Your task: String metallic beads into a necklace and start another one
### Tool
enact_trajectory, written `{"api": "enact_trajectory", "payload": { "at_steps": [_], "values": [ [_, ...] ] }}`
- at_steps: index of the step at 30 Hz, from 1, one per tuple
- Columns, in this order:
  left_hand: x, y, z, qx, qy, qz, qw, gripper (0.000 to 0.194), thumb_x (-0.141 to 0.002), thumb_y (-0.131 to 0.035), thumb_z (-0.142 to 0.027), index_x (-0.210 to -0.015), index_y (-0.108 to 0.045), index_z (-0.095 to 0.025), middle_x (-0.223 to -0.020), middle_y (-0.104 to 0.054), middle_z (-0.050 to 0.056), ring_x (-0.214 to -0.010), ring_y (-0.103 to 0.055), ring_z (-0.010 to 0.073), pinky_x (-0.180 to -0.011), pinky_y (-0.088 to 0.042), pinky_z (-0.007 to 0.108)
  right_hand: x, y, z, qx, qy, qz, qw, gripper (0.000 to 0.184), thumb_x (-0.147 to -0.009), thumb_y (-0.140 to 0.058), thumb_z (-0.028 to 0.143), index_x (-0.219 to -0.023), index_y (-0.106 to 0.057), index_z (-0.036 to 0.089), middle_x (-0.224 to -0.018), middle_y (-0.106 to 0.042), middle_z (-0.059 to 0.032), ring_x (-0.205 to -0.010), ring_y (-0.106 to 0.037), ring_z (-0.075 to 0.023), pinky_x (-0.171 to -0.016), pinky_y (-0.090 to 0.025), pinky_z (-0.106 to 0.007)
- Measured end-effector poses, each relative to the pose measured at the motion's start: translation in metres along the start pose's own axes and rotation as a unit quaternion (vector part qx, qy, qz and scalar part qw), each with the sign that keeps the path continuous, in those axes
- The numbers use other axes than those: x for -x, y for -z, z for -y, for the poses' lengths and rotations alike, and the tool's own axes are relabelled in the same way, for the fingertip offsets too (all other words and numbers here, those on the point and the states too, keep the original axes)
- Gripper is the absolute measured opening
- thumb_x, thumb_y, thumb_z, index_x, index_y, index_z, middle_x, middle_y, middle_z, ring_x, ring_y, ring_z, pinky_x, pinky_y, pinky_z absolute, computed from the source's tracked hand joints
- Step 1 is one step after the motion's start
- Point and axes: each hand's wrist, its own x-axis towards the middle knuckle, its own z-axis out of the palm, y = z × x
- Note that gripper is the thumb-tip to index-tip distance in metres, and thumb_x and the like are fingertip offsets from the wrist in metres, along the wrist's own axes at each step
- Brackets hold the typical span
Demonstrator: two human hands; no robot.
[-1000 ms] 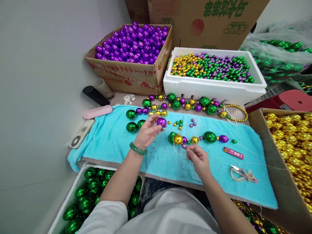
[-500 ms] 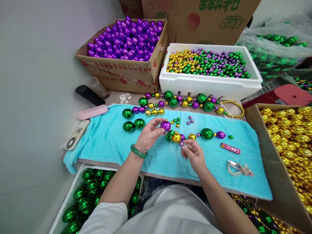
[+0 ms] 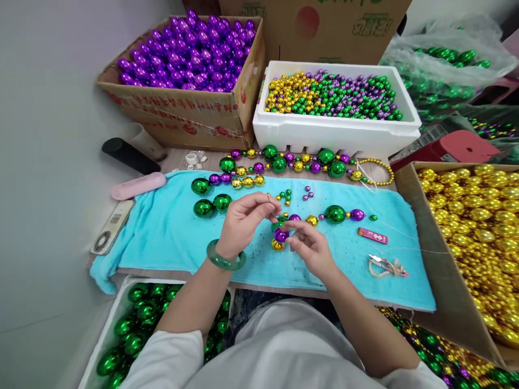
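Fingers (image 3: pixel 305 229) slightly parted — right hand (image 3: pixel 316 253) beside purple bead (image 3: pixel 280 235).

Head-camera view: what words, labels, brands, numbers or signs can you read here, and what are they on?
Nothing reads clearly enough to quote.
Purple-bead box: red lettering, too blurred.
Tall cardboard box: green characters, partly cut off, unclear.
Small pink object: white marks, too small.
Pale device: small markings, illegible.

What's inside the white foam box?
Small shiny beads: gold ones, mostly toward the left end, and mixed green and purple ones across the rest. Only the top layer shows; anything beneath it, including the box's floor, is covered.
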Motion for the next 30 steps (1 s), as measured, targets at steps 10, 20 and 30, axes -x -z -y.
{"api": "enact_trajectory", "payload": {
  "at_steps": [10,20,30],
  "values": [
    [-0.008,-0.006,-0.004,0.058,-0.02,-0.086,0.994,0.016,-0.076,-0.076,-0.035,-0.079,-0.071,-0.019,-0.068,-0.067,0.001,-0.061,-0.064,0.0107,-0.049,-0.051,0.019,-0.005,-0.007,-0.009,-0.021,-0.062,0.028,0.997,0.022,-0.074,-0.074,0.04,-0.078,-0.07,0.019,-0.073,-0.07,-0.0031,-0.058,-0.057,-0.0128,-0.053,-0.046,-0.026],
    [-0.058,0.04,0.076,-0.415,0.017,-0.025,0.909,0.013,-0.081,-0.062,-0.02,-0.088,-0.073,-0.018,-0.093,-0.068,0.007,-0.091,-0.063,0.0197,-0.088,-0.051,0.036,-0.012,-0.005,0.006,-0.114,-0.102,-0.004,0.988,0.023,-0.076,-0.069,0.039,-0.078,-0.061,0.018,-0.077,-0.072,-0.0053,-0.051,-0.058,-0.0111,-0.036,-0.031,-0.018],
    [-0.059,0.046,0.095,-0.298,0.126,-0.067,0.944,0.017,-0.082,-0.059,-0.015,-0.097,-0.067,-0.015,-0.091,-0.068,0.009,-0.083,-0.065,0.0182,-0.081,-0.053,0.034,-0.004,-0.008,-0.006,-0.078,-0.095,-0.05,0.991,0.022,-0.074,-0.069,0.039,-0.079,-0.063,0.018,-0.056,-0.058,0.0018,-0.047,-0.046,-0.0092,-0.042,-0.033,-0.021]
  ]
}}
